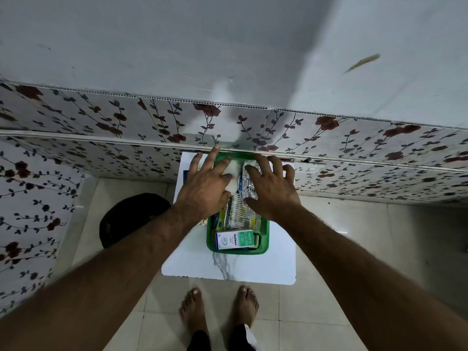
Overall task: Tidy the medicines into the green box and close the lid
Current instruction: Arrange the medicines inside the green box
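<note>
Left hand (205,184) and right hand (272,187), fingers spread, press flat on white packet (234,171) and foil strips (249,178) in open green box (263,230); Optibex carton (234,239) near end.

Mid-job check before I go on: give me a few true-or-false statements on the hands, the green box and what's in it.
1. Both hands are over the far end of the green box. True.
2. The lid is shut on the box. False: the box is open and its contents show.
3. The Optibex carton lies at the near end of the box. True.
4. The left hand rests on the black object on the floor. False: it presses a white packet in the box.
5. The right hand lies on a silver foil strip. True.
</note>
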